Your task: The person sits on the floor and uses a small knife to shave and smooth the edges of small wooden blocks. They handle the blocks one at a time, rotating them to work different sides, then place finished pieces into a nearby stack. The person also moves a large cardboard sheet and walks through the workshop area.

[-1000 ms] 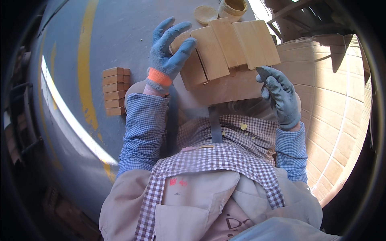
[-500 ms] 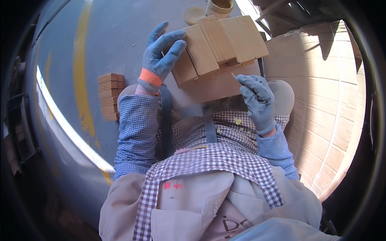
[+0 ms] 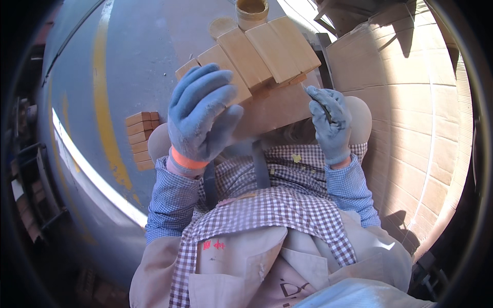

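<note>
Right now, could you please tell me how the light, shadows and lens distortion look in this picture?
Head view: hard sunlight on the wooden blocks and cardboard wall, which carries sharp shadows; bright glare stripe on the grey floor; fisheye bends straight edges and the rim is black.

Floor [image 3: 154, 56] left open; cardboard wall [image 3: 411, 102] blocks right.

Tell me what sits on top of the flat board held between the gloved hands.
A row of tan wooden blocks lies side by side on the board. The left hand covers the nearest block's end; how they are fixed is hidden.
</note>
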### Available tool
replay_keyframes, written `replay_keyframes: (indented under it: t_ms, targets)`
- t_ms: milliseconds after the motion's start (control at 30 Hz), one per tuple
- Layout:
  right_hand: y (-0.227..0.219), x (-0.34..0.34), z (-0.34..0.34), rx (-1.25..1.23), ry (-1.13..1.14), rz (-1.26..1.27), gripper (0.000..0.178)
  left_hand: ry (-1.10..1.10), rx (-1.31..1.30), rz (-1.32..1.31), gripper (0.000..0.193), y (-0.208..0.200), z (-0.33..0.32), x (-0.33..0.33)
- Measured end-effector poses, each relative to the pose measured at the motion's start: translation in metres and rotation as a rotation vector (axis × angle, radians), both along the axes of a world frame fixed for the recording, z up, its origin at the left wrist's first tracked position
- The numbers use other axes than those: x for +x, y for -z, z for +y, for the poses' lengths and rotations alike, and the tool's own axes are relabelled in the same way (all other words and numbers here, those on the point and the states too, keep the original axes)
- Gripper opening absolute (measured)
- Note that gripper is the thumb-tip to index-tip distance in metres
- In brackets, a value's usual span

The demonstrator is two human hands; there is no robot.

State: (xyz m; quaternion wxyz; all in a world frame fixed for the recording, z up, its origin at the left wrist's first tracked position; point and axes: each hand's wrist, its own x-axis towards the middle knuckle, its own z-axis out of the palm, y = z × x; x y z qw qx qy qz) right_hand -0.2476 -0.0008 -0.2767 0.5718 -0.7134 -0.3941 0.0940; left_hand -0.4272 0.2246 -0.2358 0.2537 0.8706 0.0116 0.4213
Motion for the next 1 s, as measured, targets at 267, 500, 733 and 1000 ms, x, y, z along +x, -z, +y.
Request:
replay_keyframes:
  t_ms: [267,500,733,1000]
  targets:
    - [0.018,0.002,0.009,0.062,-0.037,0.016,0.028,0.372,-0.319,0.437,0.023,0.054,-0.108,-0.006]
    - [0.014,-0.004,0.015,0.061,-0.099,-0.01,0.029,0.144,-0.213,0.283,0.029,0.038,-0.081,-0.017]
    - [0.004,-0.02,0.036,0.036,-0.163,-0.14,0.032,-0.33,0.083,0.395,0.061,0.017,-0.03,-0.007]
    - [-0.013,-0.022,0.045,-0.193,-0.138,-0.46,0.034,-0.304,0.11,0.552,0.076,0.02,-0.027,0.006]
